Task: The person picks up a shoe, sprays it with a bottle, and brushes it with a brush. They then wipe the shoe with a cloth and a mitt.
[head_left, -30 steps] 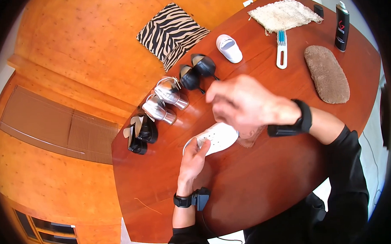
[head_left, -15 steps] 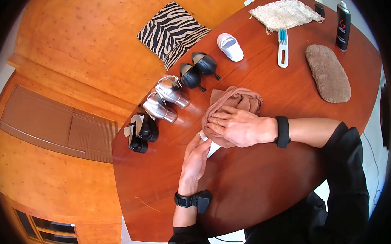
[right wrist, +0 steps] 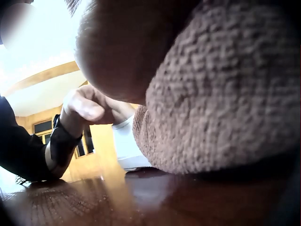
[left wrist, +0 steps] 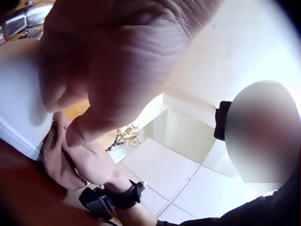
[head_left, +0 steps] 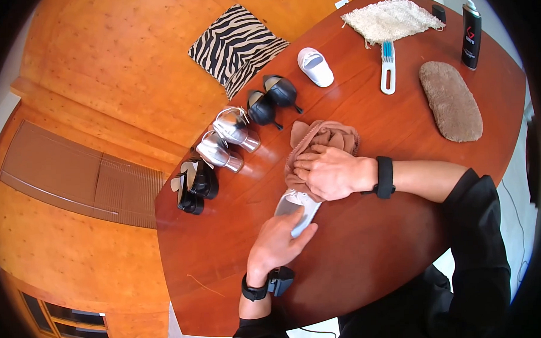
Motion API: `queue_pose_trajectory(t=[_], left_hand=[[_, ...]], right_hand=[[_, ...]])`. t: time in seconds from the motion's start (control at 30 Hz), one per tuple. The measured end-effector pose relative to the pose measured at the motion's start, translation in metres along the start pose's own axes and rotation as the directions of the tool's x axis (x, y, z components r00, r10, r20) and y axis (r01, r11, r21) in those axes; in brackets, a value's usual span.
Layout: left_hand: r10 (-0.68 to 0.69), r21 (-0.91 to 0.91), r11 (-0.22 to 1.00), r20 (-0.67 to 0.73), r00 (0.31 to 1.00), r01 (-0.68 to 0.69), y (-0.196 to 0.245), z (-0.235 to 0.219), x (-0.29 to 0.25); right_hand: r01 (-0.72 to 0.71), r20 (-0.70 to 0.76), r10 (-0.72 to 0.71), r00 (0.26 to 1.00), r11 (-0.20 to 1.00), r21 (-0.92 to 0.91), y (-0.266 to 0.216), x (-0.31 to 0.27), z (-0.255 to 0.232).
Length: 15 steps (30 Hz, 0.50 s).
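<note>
A white clog (head_left: pixel 297 208) lies on the brown table (head_left: pixel 368 249), its toe end hidden under a reddish-brown cloth (head_left: pixel 326 134). My right hand (head_left: pixel 337 172) holds the cloth over the front of the clog, fingers across the top. In the right wrist view the thick ribbed cloth (right wrist: pixel 221 108) lies against the thumb. My left hand (head_left: pixel 280 243) is at the heel end, its fingers laid at the clog's opening. The left wrist view has those fingers touching the white clog (left wrist: pixel 21 94), with the thumb apart from it.
Along the table's far edge stand black shoes (head_left: pixel 202 183), silver heels (head_left: pixel 233 128), black heels (head_left: pixel 280 91) and another white shoe (head_left: pixel 316 66). Farther right are a brush (head_left: pixel 388 75), a cream cloth (head_left: pixel 390 19), a brown fluffy pad (head_left: pixel 453 103) and a black spray can (head_left: pixel 471 37).
My right hand, raised above the clog at first, came down with the cloth onto its toe. The left hand has shifted back from the clog's side to its heel end.
</note>
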<state>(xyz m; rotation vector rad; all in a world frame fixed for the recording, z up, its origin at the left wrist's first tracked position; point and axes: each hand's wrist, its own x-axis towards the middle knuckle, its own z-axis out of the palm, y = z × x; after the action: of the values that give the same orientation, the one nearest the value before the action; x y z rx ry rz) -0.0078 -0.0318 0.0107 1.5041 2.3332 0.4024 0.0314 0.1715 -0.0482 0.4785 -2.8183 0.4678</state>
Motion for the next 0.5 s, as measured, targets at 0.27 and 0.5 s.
queue_pose_trajectory(t=[0.27, 0.5], left_hand=[[0.126, 0.115, 0.986, -0.062, 0.990, -0.119, 0.023, 0.013, 0.000], [0.161, 0.184, 0.973, -0.092, 0.983, -0.142, 0.011, 0.015, 0.015]], right_hand=[[-0.100, -0.177, 0.078, 0.981, 0.988, -0.117, 0.019, 0.002, -0.004], [-0.320, -0.240, 0.253, 0.937, 0.896, -0.307, 0.016, 0.002, -0.002]])
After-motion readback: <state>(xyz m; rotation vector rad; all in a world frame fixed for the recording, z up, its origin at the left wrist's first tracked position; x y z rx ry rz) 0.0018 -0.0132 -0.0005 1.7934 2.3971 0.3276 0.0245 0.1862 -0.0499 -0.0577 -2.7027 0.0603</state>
